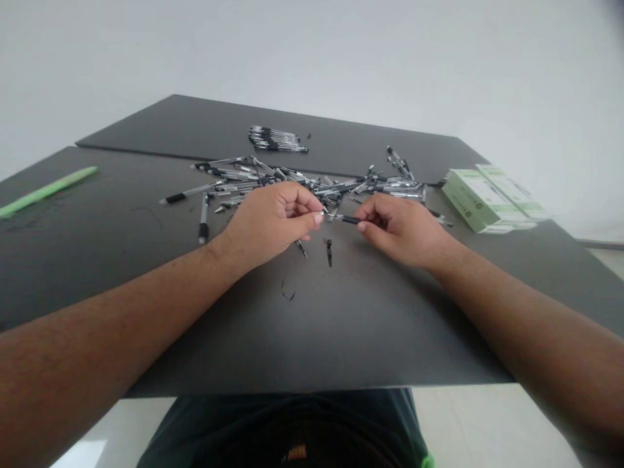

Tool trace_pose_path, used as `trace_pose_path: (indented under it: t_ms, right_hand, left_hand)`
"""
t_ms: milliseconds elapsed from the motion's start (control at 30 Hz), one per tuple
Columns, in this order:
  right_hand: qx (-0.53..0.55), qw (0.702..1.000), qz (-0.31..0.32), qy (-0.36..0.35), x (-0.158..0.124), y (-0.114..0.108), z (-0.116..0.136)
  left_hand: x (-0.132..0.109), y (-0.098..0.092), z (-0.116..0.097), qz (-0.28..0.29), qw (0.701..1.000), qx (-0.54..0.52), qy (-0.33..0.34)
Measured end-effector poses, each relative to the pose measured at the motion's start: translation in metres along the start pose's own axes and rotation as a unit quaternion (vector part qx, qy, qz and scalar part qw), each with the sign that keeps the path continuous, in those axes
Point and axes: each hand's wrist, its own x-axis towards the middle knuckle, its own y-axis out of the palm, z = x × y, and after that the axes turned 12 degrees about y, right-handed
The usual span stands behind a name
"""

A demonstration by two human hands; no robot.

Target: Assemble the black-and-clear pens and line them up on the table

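Note:
My right hand [404, 227] is closed round a clear pen [347, 220] with a black grip, its narrow end pointing left. The fingertips of my left hand [277, 218] pinch a small pale piece [322, 212] right at that end; its exact shape is mostly hidden by the thumb. Both hands are raised a little above the dark table. Below them lie a short black pen cap [329, 252] with a clip and a pen's pointed end [301, 248], partly under my left hand. Just behind the hands spreads a loose heap of pens [234, 185].
A neat bundle of pens [275, 139] lies farther back on the dark table [312, 338]. Green-and-white boxes [480, 201] stand at the right. A long green stick-like object [49, 191] lies at the left. A seam crosses the table behind the heap.

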Motion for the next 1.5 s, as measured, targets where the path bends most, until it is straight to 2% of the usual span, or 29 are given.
trace_pose_path:
  t_ms: [300, 533, 767, 1033, 1233, 1500]
  right_hand:
    - [-0.013, 1.000, 0.001, -0.018, -0.001, 0.002, -0.001]
    - [-0.013, 0.999, 0.031, -0.013, -0.001, 0.002, 0.006]
    - [-0.019, 0.998, 0.055, -0.026, -0.005, 0.003, 0.013]
    - [-0.024, 0.997, 0.054, -0.055, -0.007, 0.004, 0.015]
    - [-0.030, 0.994, 0.084, -0.064, -0.005, 0.003, 0.016]
    - [-0.003, 0.998, 0.052, -0.023, -0.006, 0.004, 0.017]
  left_hand:
    - [-0.004, 0.002, -0.001, 0.013, 0.999, 0.038, 0.035]
    - [-0.005, 0.002, -0.008, 0.044, 0.994, 0.091, 0.042]
    - [-0.010, 0.000, -0.015, 0.073, 0.985, 0.135, 0.084]
    - [-0.012, -0.002, -0.015, 0.080, 0.983, 0.132, 0.096]
    - [-0.012, -0.003, -0.013, 0.092, 0.976, 0.151, 0.126]
    - [-0.011, -0.003, -0.013, 0.095, 0.973, 0.159, 0.136]
